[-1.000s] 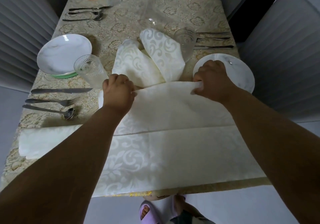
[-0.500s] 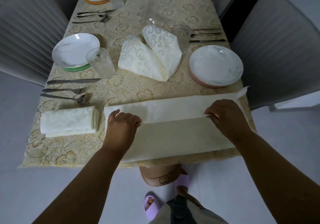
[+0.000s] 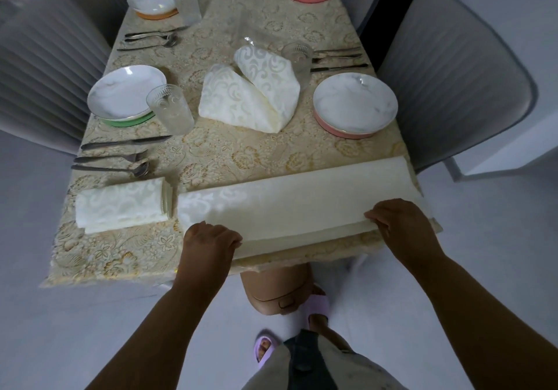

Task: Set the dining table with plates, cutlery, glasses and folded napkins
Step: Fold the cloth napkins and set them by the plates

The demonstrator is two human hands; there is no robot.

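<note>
Left hand: the left hand [image 3: 208, 243] grips the near-left edge of the long napkin [image 3: 296, 202], fingers curled over the fold, knuckles up.
Right hand: the right hand [image 3: 401, 223] pinches the near-right edge of the same cloth, fingers bent onto the top layer.
Napkin position: it lies as a long folded band across the near end of the desk [image 3: 211, 160], its near edge at the desk's lip.
Handling, judged: light, soft woven cloth; it appears to hold a crease but would sag if lifted by one end. The corners or the folded edge are the sound holds; two hands keep the layers aligned. Likely to slide on the patterned tablecloth.
Finished napkin: a folded rectangle [image 3: 120, 202] lies just left of the band, apart from it, below the cutlery [image 3: 111, 158].
Spare napkins: two loosely folded napkins [image 3: 250, 96] lean together mid-desk.
Fragile items nearby: a ribbed glass [image 3: 170, 108] beside the green-based plate [image 3: 126, 92], and a pink-based plate [image 3: 354, 102] with a second glass [image 3: 297, 57] beyond it. All stand well clear of the hands.
Far settings: two bowls, further cutlery; a chair [image 3: 453, 72] on the right.
Writing and brands: none legible anywhere; the cloth carries only a damask scroll pattern.
</note>
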